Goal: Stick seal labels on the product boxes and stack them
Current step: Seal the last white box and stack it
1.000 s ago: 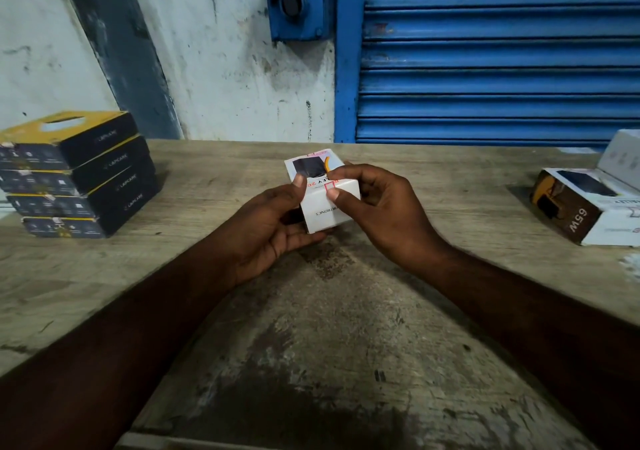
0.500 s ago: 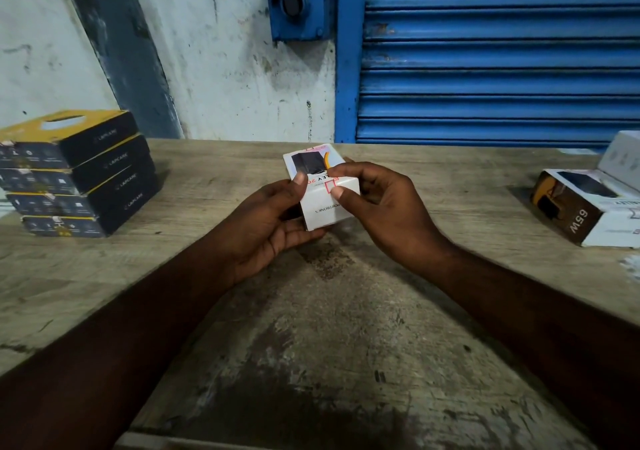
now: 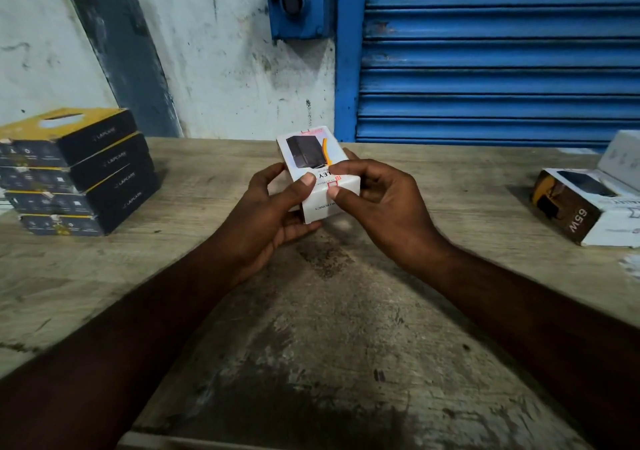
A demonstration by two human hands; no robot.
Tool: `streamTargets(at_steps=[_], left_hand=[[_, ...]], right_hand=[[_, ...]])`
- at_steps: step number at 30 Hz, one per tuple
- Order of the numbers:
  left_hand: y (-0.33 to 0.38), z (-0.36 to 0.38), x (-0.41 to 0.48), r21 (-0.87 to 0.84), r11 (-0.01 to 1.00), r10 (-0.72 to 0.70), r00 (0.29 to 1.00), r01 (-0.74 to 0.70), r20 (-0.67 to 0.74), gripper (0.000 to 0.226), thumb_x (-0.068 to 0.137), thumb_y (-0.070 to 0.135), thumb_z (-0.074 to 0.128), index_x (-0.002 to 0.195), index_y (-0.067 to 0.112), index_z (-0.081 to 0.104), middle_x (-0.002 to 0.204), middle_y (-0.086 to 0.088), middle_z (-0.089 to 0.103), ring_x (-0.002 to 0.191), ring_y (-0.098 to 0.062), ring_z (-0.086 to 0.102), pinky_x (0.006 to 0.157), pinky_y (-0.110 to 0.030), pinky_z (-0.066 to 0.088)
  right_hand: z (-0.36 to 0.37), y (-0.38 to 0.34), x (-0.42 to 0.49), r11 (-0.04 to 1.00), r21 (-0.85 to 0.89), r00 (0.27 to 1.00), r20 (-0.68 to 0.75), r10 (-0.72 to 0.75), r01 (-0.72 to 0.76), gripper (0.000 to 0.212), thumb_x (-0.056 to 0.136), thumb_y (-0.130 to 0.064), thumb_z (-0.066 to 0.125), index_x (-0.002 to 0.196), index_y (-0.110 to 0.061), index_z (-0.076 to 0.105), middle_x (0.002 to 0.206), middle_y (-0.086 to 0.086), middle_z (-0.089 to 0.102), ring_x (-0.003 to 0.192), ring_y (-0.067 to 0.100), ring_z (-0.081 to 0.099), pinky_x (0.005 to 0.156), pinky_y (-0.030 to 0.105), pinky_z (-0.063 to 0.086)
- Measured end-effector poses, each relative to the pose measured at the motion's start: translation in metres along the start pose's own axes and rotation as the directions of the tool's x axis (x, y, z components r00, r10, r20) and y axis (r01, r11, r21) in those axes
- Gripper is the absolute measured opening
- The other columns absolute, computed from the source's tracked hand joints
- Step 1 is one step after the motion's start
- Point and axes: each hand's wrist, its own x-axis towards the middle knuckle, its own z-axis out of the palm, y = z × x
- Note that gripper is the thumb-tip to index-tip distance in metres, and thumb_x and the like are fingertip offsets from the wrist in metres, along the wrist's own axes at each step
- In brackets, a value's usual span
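at back, blue shutter (image 3: 502, 51) and stained wall (image 3: 214, 69). below, worn table (image 3: 104, 294) across whole lower view. far left on table, stack (image 3: 76, 172) of four black cartons, squared up. far right, spare boxes (image 3: 581, 207): one brown-and-white lying flat, one white leaning behind; sealed or not, cannot tell.

centre, white box (image 3: 311, 153) held just above table, tilted away, printed face up, near end toward camera. left hand (image 3: 273, 217) curled round its left side and underside, thumb on top near front edge. right hand (image 3: 388, 207) clasping right side, thumb tip pressed on near end face right at seal (image 3: 333, 185). small red-edged seal folded over front edge, between both thumbs, looks stuck down. pinkish mark at far end too small to read.

step, judged: pressing seal flat on this box, sticking nearly done. next likely: check far flap, then carry to a pile and set square on top. calls for firm thumb pressure along fold, no lifted corners, then steady grip so it lands flush. which pile: cannot tell.
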Motion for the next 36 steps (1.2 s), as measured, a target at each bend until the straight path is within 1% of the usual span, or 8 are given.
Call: streamTargets(at_steps=[5,9,14,16,18,24,32,36], left_hand=[[-0.001,0.004,-0.001,0.018,0.997,0.080,0.996,-0.080,-0.029,0.060,0.091,0.019,0.067,0.143,0.024,0.037,0.102,0.000,0.077,0.102,-0.026,0.073,0.087,-0.046,0.060],[-0.003,0.004,0.001,0.039,0.993,0.114,0.993,-0.112,-0.030,0.063,0.091,0.018,0.068,0.144,0.025,0.035,0.105,-0.002,0.076,0.101,-0.024,0.074,0.088,-0.046,0.060],[-0.005,0.003,0.000,0.121,0.976,0.184,0.982,-0.179,-0.036,0.084,0.071,0.032,0.076,0.144,0.031,0.034,0.123,-0.011,0.068,0.107,-0.023,0.071,0.090,-0.049,0.059],[-0.007,0.003,0.000,0.141,0.970,0.206,0.978,-0.199,-0.034,0.086,0.072,0.031,0.081,0.144,0.032,0.034,0.123,-0.011,0.068,0.109,-0.023,0.070,0.089,-0.049,0.059],[-0.009,0.002,0.000,0.154,0.965,0.221,0.975,-0.214,-0.030,0.085,0.074,0.028,0.085,0.141,0.034,0.034,0.122,-0.009,0.068,0.110,-0.022,0.070,0.087,-0.047,0.060],[-0.010,0.004,-0.003,0.241,0.935,0.265,0.964,-0.262,0.018,0.086,0.074,0.028,0.086,0.141,0.036,0.032,0.120,-0.002,0.066,0.114,-0.018,0.067,0.083,-0.041,0.062],[-0.008,0.010,-0.004,0.201,0.946,0.262,0.965,-0.254,-0.010,0.075,0.080,0.020,0.076,0.138,0.036,0.031,0.121,-0.003,0.064,0.110,-0.016,0.069,0.082,-0.038,0.062],[-0.005,0.009,-0.004,0.200,0.951,0.242,0.970,-0.238,0.004,0.086,0.069,0.031,0.076,0.142,0.034,0.031,0.123,-0.005,0.064,0.113,-0.019,0.068,0.085,-0.042,0.061]], right_hand=[[0.001,0.000,0.000,0.997,0.072,1.000,-0.007,0.006,-0.006,0.025,0.088,0.007,0.070,0.105,-0.011,0.070,0.116,0.005,0.072,0.105,0.011,0.070,0.095,0.031,0.057],[0.003,0.000,0.001,0.989,0.146,0.999,0.000,0.038,-0.038,0.027,0.088,0.009,0.069,0.106,-0.010,0.068,0.117,0.010,0.071,0.106,0.012,0.069,0.096,0.030,0.056],[0.007,-0.004,0.000,0.899,0.394,0.979,0.006,0.205,-0.191,0.027,0.083,0.011,0.068,0.098,-0.012,0.070,0.103,0.008,0.075,0.092,0.015,0.071,0.079,0.025,0.056],[0.008,-0.010,0.000,0.822,0.502,0.954,0.021,0.300,-0.270,0.031,0.084,0.018,0.061,0.094,-0.010,0.068,0.094,0.006,0.077,0.082,0.014,0.072,0.070,0.023,0.056],[0.007,-0.013,0.000,0.776,0.546,0.930,0.016,0.368,-0.316,0.036,0.080,0.022,0.058,0.091,-0.011,0.066,0.092,0.007,0.076,0.080,0.016,0.072,0.070,0.026,0.057],[0.001,-0.015,0.006,0.712,0.601,0.893,0.006,0.450,-0.363,0.052,0.074,0.027,0.050,0.104,-0.015,0.054,0.092,0.008,0.074,0.090,0.024,0.069,0.084,0.040,0.054],[0.006,-0.015,0.004,0.780,0.538,0.920,-0.023,0.391,-0.318,0.043,0.084,0.016,0.055,0.117,-0.010,0.059,0.101,0.010,0.071,0.080,0.012,0.067,0.071,0.027,0.055],[0.005,-0.013,0.006,0.801,0.505,0.916,-0.050,0.399,-0.321,0.032,0.089,0.008,0.060,0.116,-0.010,0.061,0.104,0.013,0.072,0.084,0.015,0.068,0.078,0.033,0.057]])
